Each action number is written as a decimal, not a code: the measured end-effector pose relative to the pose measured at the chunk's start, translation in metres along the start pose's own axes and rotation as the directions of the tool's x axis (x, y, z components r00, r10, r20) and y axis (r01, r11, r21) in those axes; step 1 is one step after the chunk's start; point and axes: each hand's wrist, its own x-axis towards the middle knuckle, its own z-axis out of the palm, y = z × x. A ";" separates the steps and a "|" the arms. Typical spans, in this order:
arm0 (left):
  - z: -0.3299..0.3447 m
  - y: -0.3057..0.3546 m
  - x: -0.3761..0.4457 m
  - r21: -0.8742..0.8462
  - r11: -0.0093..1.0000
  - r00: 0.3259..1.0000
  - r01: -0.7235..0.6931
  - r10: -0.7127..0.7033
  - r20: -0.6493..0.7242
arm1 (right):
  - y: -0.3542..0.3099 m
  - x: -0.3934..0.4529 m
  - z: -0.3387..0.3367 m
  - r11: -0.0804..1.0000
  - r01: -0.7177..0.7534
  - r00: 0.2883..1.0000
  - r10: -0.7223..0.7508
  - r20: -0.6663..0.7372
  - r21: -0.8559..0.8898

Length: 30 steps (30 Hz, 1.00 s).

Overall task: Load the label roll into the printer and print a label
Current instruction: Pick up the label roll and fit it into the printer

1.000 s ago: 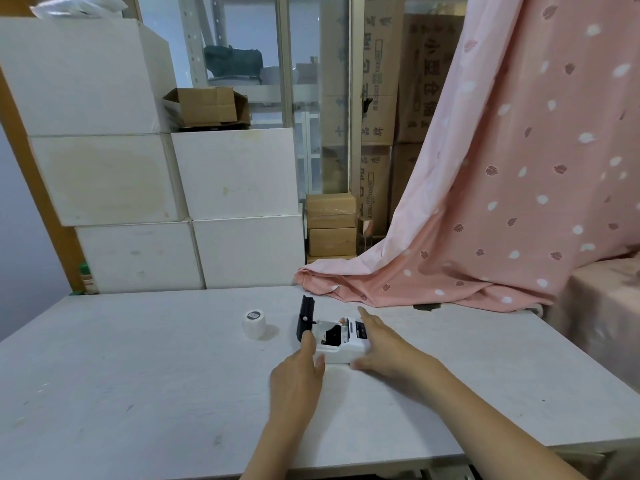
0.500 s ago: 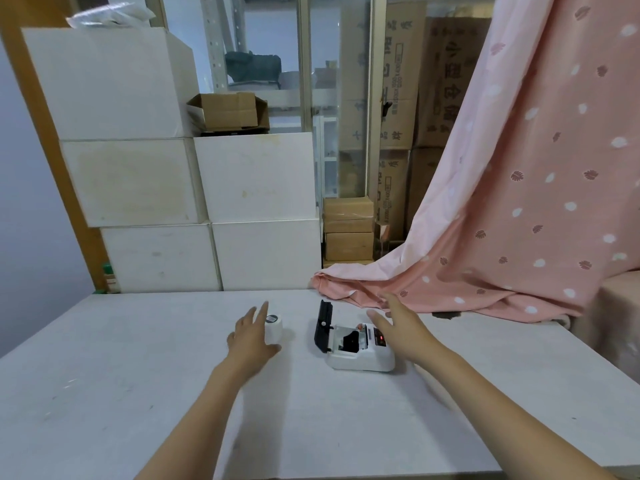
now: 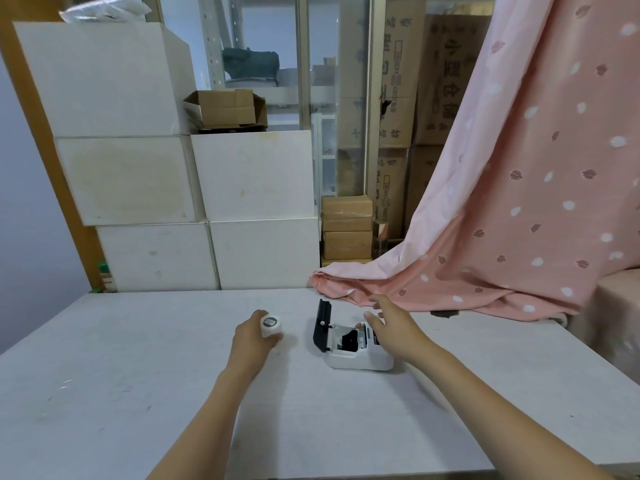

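Note:
A small white label printer (image 3: 356,355) sits on the white table (image 3: 138,375) with its black lid (image 3: 322,323) swung up on the left, its paper bay showing. Left of it stands a small white label roll (image 3: 272,325). My left hand (image 3: 251,341) is wrapped around the roll, thumb in front and fingers behind. Over the printer's right side hovers my right hand (image 3: 389,325), fingers spread, holding nothing.
A pink patterned cloth (image 3: 502,202) drapes onto the table's far right edge just behind the printer. White boxes (image 3: 256,174) and brown cartons (image 3: 346,230) are stacked beyond the table's far edge.
My left hand left the printer, went left to the label roll and closed around it. My right hand lifted off the printer and now hovers over its right side.

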 end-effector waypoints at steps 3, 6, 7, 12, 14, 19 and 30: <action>-0.012 0.022 -0.021 -0.200 0.976 0.989 -0.086 0.060 -0.134 | -0.018 -0.002 -0.004 0.998 0.047 0.998 -0.045 -0.047 0.035; -0.022 0.059 -0.035 -0.271 0.935 0.955 -0.227 0.159 -0.252 | -0.048 0.000 -0.008 0.979 0.128 0.982 -0.101 -0.161 0.161; -0.021 0.071 -0.039 -0.276 0.921 0.941 -0.275 0.199 -0.272 | -0.059 0.000 -0.009 0.961 0.150 0.977 -0.109 -0.182 0.231; -0.012 0.112 -0.053 -0.218 0.887 0.904 -0.406 0.356 -0.235 | -0.095 0.002 -0.008 0.899 0.131 0.991 -0.121 -0.049 0.419; -0.007 0.122 -0.059 -0.188 0.897 0.910 -0.399 0.362 -0.205 | -0.097 -0.001 -0.005 0.920 0.101 0.995 -0.104 -0.013 0.378; 0.009 0.132 -0.073 -0.222 0.906 0.929 -0.360 0.326 -0.176 | -0.084 -0.015 -0.004 0.849 0.046 0.998 -0.023 -0.051 0.527; 0.004 0.140 -0.076 -0.457 0.886 0.894 -0.083 0.268 0.358 | -0.045 -0.034 -0.036 0.868 0.161 0.987 -0.147 -0.066 0.471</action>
